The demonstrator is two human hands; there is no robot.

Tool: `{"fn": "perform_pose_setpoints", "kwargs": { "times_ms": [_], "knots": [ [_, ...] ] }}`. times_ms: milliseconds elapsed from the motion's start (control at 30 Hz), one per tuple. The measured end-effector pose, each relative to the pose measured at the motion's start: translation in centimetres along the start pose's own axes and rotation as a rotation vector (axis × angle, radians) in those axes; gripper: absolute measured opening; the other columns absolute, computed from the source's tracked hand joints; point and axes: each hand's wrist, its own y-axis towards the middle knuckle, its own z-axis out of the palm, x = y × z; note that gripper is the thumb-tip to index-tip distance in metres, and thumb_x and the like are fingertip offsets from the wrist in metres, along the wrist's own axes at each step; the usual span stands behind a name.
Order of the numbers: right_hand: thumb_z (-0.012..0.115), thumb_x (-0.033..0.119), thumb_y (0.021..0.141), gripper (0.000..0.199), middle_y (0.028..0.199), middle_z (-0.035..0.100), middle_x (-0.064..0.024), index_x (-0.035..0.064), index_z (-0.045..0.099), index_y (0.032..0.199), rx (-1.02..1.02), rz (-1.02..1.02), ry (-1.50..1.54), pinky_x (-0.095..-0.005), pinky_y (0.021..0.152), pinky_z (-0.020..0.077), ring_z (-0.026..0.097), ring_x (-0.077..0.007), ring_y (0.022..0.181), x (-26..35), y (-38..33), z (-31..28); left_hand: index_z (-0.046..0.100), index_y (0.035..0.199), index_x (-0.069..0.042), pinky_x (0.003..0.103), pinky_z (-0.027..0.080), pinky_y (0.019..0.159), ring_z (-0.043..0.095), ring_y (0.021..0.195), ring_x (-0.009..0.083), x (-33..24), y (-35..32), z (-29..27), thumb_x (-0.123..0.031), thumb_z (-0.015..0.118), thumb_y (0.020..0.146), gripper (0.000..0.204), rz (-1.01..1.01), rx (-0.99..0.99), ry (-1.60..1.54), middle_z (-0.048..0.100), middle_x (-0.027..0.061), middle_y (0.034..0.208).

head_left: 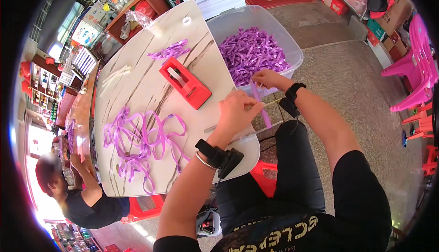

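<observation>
A flat purple ribbon strip (266,118) hangs between my two hands, over the table's right edge. My right hand (270,79) is closed in a pinch on its upper end. Lower down, the fingers of my left hand (235,111) are closed on the strip's middle; a thin pale rod or cord also shows by these fingers, its kind unclear. Just beyond my hands stands a clear plastic bin (296,56), heaped with folded purple ribbon pieces (251,50). A red tape dispenser (196,95) sits on the marble-patterned table (183,128). Loose purple ribbons (146,135) lie tangled to its left.
A small ribbon bunch (171,50), white sticks (118,74) and a white ring (186,20) lie on the table. A co-worker (82,195) sits at the left. Pink chairs (418,64) stand at the right, a red stool (264,179) beneath me.
</observation>
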Motion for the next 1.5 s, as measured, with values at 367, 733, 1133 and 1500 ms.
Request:
{"fn": "perform_pose_setpoints", "kwargs": {
  "times_ms": [367, 733, 1133, 1500],
  "knots": [
    [0.045, 0.025, 0.088, 0.026, 0.06, 0.054, 0.0011, 0.0077, 0.063, 0.096, 0.191, 0.224, 0.232, -0.0181, 0.043, 0.0334, 0.043, -0.004, 0.048, -6.9, -15.6, 4.8, 0.066, 0.076, -0.004, 0.028, 0.036, 0.052, 0.048, 0.057, 0.0144, 0.9, 0.7, -0.1, -0.023, 0.065, 0.073, 0.02, 0.055, 0.126, 0.012, 0.048, 0.005, 0.063],
    [0.045, 0.025, 0.089, 0.027, 0.055, 0.052, 0.002, 0.0073, 0.06, 0.102, 0.115, 0.16, 0.362, -0.0181, 0.043, 0.0298, 0.039, -0.0022, 0.046, 2.3, -29.9, 9.1, 0.065, 0.075, -0.002, 0.028, 0.035, 0.052, 0.046, 0.058, 0.0143, 0.9, 0.6, 0.0, -0.026, 0.066, 0.073, 0.024, 0.053, 0.123, 0.041, 0.047, 0.0051, 0.063],
    [0.045, 0.018, 0.089, 0.023, 0.057, 0.052, 0.0013, 0.0043, 0.059, 0.101, 0.059, -0.228, 0.218, -0.0192, 0.047, 0.0353, 0.046, -0.0033, 0.049, 12.9, -28.4, 4.9, 0.065, 0.071, -0.006, 0.033, 0.035, 0.056, 0.051, 0.063, 0.0187, 0.9, 0.3, 0.2, -0.029, 0.062, 0.073, 0.024, 0.024, 0.048, 0.071, 0.052, 0.0058, 0.066],
    [0.05, 0.026, 0.086, 0.022, 0.058, 0.037, 0.0087, 0.0095, 0.059, 0.097, 0.007, -0.156, 0.428, -0.0164, 0.041, 0.0195, 0.027, -0.0002, 0.045, 11.9, -12.0, 0.2, 0.055, 0.08, 0.0, 0.034, 0.042, 0.064, 0.055, 0.069, 0.0284, 1.5, 0.3, 0.3, -0.024, 0.047, 0.08, 0.025, -0.254, -0.05, -0.314, 0.055, 0.0149, 0.071]
  ]
}}
